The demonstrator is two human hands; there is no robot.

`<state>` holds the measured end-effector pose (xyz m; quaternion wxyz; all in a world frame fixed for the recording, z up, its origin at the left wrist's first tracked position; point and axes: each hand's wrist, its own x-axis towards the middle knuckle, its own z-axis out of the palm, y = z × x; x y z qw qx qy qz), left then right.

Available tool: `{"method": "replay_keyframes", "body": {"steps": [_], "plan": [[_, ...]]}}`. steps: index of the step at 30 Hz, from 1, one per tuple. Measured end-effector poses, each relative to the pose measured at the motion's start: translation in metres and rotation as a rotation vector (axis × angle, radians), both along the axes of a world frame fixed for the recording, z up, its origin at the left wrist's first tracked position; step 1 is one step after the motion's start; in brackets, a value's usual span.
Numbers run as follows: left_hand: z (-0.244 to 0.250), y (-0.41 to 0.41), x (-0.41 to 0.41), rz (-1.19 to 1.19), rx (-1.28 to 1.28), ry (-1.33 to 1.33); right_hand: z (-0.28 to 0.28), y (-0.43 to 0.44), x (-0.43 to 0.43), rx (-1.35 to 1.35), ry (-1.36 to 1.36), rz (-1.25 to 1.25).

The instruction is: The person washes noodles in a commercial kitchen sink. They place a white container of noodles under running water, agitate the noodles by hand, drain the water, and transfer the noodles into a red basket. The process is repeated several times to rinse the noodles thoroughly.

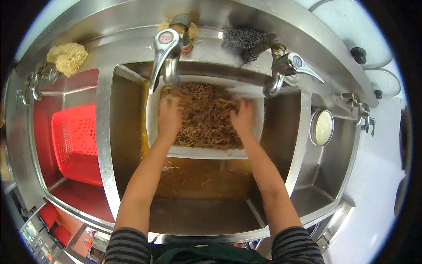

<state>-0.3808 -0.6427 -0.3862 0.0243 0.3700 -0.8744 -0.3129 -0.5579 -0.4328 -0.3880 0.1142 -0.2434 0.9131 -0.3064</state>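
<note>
A white rectangular basin [207, 153] stands in the middle bay of a stainless steel sink [211, 216], with brownish water around it. Brown, stringy shredded pieces [207, 115], of a kind I cannot tell, fill much of the basin. My left hand [169, 115] is at the left side of the shreds, palm down and blurred, fingers partly spread. At their right edge is my right hand [243, 117], its fingers bent down against the shreds. Whether either hand grips any shreds is unclear.
Two lever faucets [165, 52] [296, 64] reach over the basin's back corners. A red plastic basket [75, 142] lies in the left bay, a round metal-rimmed container [323, 128] in the right one. On the back ledge are a loofah [69, 57] and dark wire scourers [242, 38].
</note>
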Motion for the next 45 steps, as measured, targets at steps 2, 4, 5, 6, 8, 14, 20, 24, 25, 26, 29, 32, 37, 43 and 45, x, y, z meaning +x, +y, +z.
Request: {"method": "replay_keyframes", "body": {"steps": [2,4,5,6,8,14,20,24,25,26,29,32,37,43,45], "plan": [[0.019,0.004,0.003,0.102,0.020,0.067,-0.017,0.013,-0.008,-0.021,0.033,-0.226],[0.031,0.004,0.017,-0.057,-0.260,0.099,0.024,-0.039,0.055,0.169,0.166,0.099],[0.035,0.011,0.012,-0.149,-0.388,0.133,0.045,-0.051,0.070,0.272,0.255,0.250],[0.037,0.024,0.003,-0.204,-0.340,0.113,0.048,-0.043,0.065,0.253,0.269,0.438],[0.050,0.034,-0.010,-0.411,-0.330,0.027,0.038,-0.015,0.025,0.369,0.215,0.488],[0.043,0.024,-0.026,-0.120,-0.239,-0.173,0.016,-0.025,0.054,0.282,0.253,0.263],[0.059,0.012,-0.019,-0.123,-0.083,0.079,0.052,-0.040,-0.020,0.490,-0.220,0.153],[0.076,0.028,-0.011,-0.295,-0.236,-0.009,0.029,-0.046,0.020,0.421,0.154,0.221],[0.075,0.029,0.000,-0.389,-0.233,-0.195,0.031,-0.046,0.044,0.369,0.390,0.370],[0.073,0.029,0.006,-0.486,-0.221,-0.375,0.030,-0.034,0.047,0.301,0.301,0.551],[0.074,0.026,0.005,-0.449,-0.251,-0.385,0.008,0.005,-0.008,0.448,0.144,0.549],[0.057,0.021,0.010,-0.169,-0.178,-0.268,0.025,-0.041,0.045,0.339,0.121,0.283],[0.031,0.027,-0.002,-0.222,-0.186,-0.131,0.021,-0.025,0.028,0.434,0.110,0.574],[0.057,0.014,0.006,-0.049,-0.103,0.034,0.024,-0.032,-0.018,0.247,-0.246,-0.009],[0.059,0.027,0.011,-0.158,-0.236,-0.083,0.050,-0.065,0.027,0.277,-0.072,-0.017]]}}
